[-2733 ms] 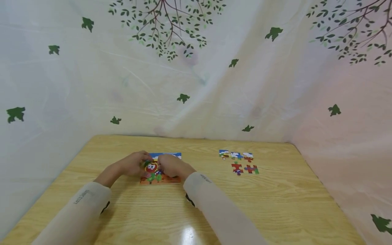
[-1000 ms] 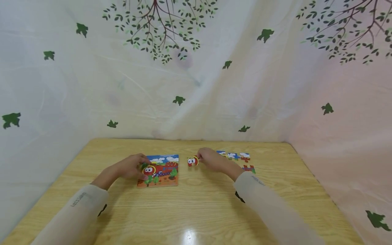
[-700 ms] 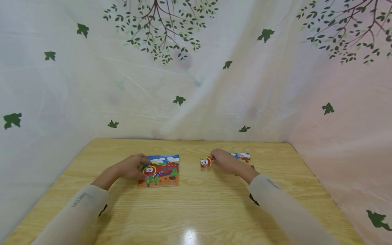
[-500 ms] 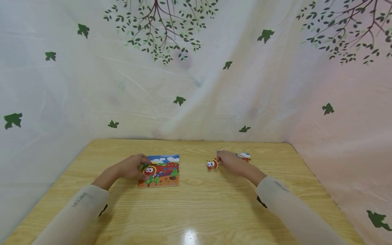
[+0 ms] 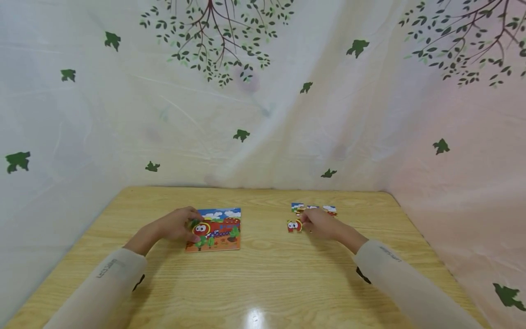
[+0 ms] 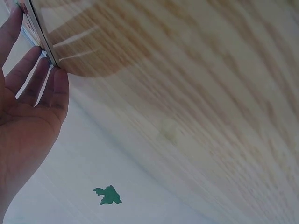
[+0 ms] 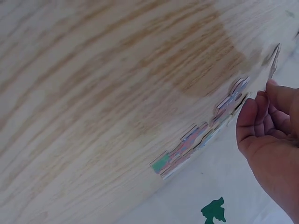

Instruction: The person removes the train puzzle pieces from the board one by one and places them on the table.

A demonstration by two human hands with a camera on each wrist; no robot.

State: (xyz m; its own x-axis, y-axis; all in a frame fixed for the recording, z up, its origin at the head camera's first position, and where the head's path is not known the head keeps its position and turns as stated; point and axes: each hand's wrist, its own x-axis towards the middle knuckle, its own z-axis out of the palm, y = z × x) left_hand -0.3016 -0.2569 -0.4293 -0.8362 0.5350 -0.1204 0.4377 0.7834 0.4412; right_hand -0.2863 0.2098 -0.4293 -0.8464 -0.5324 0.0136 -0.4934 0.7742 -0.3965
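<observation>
A flat square puzzle board [image 5: 222, 228] with a red cartoon face, blue sky and orange ground lies on the left of the table. My left hand [image 5: 178, 223] rests at its left side, thumb and fingertips overlapping the picture. In the left wrist view, mostly straight fingers [image 6: 28, 77] touch the board's edge. To the right, my right hand [image 5: 322, 224] pinches a red and yellow jigsaw piece [image 5: 292, 226] with cartoon eyes between thumb and finger. The right wrist view shows that piece [image 7: 274, 60] nearly edge-on at the fingertips. My hand partly hides the loose pieces behind it.
Several loose jigsaw pieces [image 5: 330, 209] lie at the back right of the wooden table [image 5: 263, 269]; the right wrist view has the loose pieces [image 7: 191, 140] in a rough band. A pale curtain [image 5: 263, 151] with printed leaves hangs behind the table.
My right hand has left the board and travelled right with the eyed jigsaw piece, stopping close to the loose pieces. The left hand has stayed at the board's left side.
</observation>
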